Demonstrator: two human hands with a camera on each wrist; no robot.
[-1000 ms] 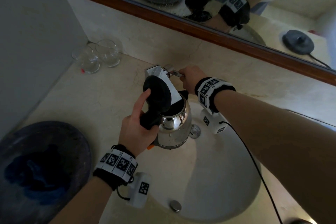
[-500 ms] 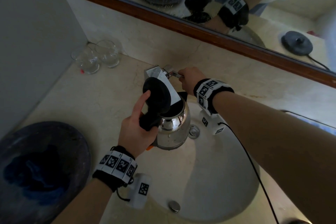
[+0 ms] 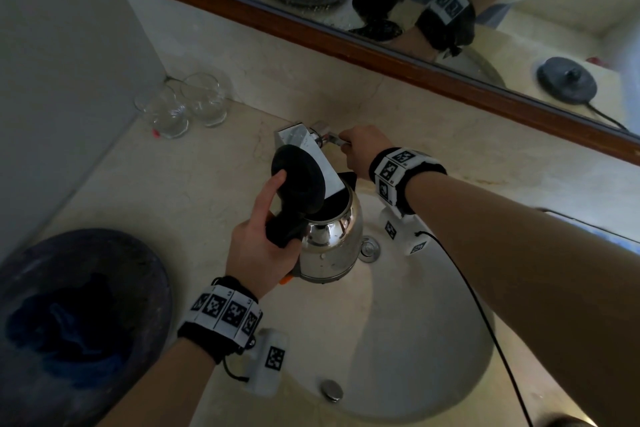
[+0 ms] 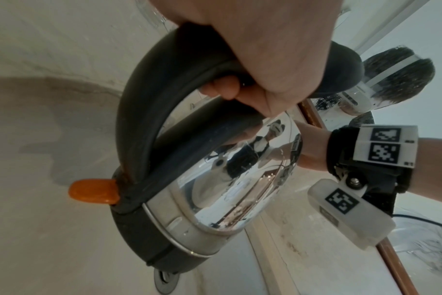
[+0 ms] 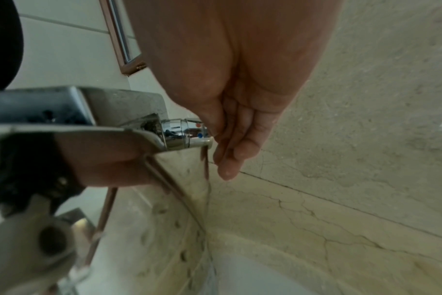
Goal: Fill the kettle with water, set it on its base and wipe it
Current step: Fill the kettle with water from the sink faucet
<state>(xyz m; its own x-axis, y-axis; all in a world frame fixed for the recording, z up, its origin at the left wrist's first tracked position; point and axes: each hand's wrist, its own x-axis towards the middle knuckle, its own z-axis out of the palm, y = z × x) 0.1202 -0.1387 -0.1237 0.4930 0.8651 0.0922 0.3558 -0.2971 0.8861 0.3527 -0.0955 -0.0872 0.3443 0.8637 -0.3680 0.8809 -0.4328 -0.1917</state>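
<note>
A shiny steel kettle [image 3: 329, 239] hangs over the sink, its black lid [image 3: 298, 180] tipped open. The mouth sits right under the flat chrome tap spout [image 3: 308, 152]. My left hand [image 3: 259, 246] grips the kettle's black handle [image 4: 144, 99], thumb up against the lid. An orange switch [image 4: 93, 191] sticks out below the handle. My right hand [image 3: 360, 149] holds the end of the tap lever [image 3: 334, 139], its fingers [image 5: 240, 143] beside the chrome valve [image 5: 187, 133]. Whether water runs I cannot tell. A blue cloth [image 3: 59, 333] lies in a dark round tray [image 3: 138, 270] at the left.
The kettle's black base [image 3: 567, 80] shows only as a reflection in the wood-framed mirror. Two glasses [image 3: 187, 107] stand in the back left corner of the marble counter. The white basin [image 3: 415, 357] has a drain [image 3: 369, 248] under the kettle. A black cable [image 3: 485, 315] trails from my right wrist.
Both hands and the kettle keep their places under the tap; only the head view has shifted slightly.
</note>
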